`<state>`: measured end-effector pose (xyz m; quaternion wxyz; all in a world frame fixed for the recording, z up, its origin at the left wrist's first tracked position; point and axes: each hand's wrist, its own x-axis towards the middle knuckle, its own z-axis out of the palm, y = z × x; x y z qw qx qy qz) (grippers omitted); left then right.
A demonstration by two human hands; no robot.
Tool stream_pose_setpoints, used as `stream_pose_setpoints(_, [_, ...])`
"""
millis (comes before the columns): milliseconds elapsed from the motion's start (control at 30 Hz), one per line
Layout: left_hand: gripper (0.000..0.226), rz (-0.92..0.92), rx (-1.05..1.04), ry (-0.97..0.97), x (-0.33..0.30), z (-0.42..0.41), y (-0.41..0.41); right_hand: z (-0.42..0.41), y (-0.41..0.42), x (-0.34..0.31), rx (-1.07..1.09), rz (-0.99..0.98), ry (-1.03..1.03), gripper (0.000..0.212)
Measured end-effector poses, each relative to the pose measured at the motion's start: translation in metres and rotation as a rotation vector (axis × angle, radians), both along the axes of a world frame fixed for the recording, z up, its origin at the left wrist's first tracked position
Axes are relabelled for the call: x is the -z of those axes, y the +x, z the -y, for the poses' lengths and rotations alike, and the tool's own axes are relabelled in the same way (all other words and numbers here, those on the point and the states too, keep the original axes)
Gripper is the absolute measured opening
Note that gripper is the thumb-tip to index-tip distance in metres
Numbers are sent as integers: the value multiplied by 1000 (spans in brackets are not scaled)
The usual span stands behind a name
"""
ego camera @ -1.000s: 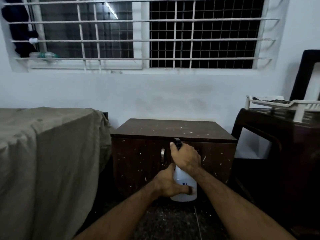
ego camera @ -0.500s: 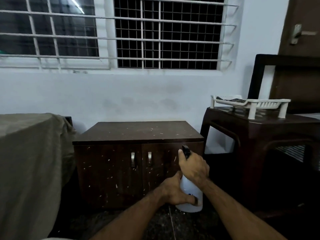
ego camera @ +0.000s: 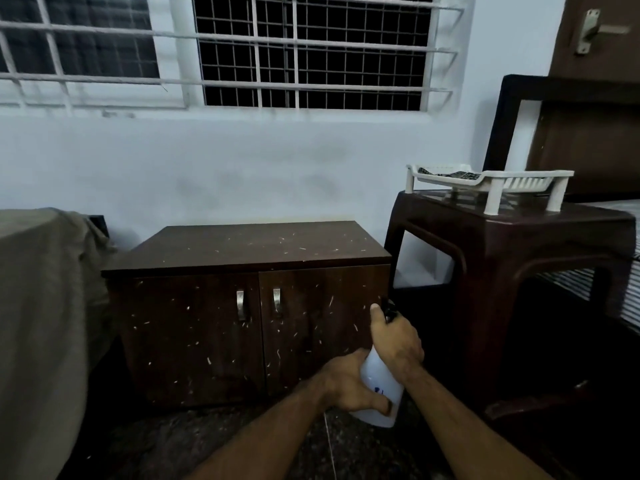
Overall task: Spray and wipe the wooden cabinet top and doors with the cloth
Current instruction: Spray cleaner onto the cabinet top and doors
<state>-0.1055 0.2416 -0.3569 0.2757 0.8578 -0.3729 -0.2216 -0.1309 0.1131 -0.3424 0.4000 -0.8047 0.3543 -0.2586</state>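
A low dark wooden cabinet [ego camera: 249, 251] stands against the white wall, its top and two doors flecked with pale specks. Each door has a metal handle [ego camera: 240, 303]. A white spray bottle [ego camera: 379, 386] with a black nozzle is held in front of the cabinet's lower right corner. My left hand [ego camera: 349, 386] grips the bottle's body from the left. My right hand [ego camera: 394, 337] is wrapped round its neck and black trigger head. A checked cloth [ego camera: 450, 174] lies in the white tray on the stool at the right.
A dark brown plastic stool [ego camera: 502, 237] stands right of the cabinet and carries a white slatted tray [ego camera: 519, 181]. Furniture draped in olive fabric [ego camera: 41, 289] fills the left. A barred window is above. A brown door with a latch is at the far right.
The view has swung to the right, so the cabinet sits further left. Both hands, still holding the bottle, now lie at the cabinet's right door instead of its middle.
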Motion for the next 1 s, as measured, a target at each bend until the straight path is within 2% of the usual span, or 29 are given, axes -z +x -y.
stream_pose_setpoints(167, [90,-23,23,53,20,-9,0,-3,4,33,-31,-50,34,54])
stream_pose_setpoints(400, [116,-68,20,16,42,-27,12,-21,20,57,49,-117,67,63])
stream_pose_setpoints(467, [111,-54,46,11,48,-33,14,-24,22,69,8,-137,130,64])
stream_pose_setpoints(533, [96,-52,72,35,56,-38,17,-28,27,82,3,-151,169,65])
stream_pose_setpoints(733, [64,-84,122,148,75,-48,24,-43,25,109,103,-193,230,66])
stream_pose_setpoints(867, [80,-91,124,166,94,-58,29,-52,30,130,45,-207,330,71])
stream_pose_setpoints(1000, [78,-104,92,182,105,-77,35,-67,33,137,8,-244,337,69])
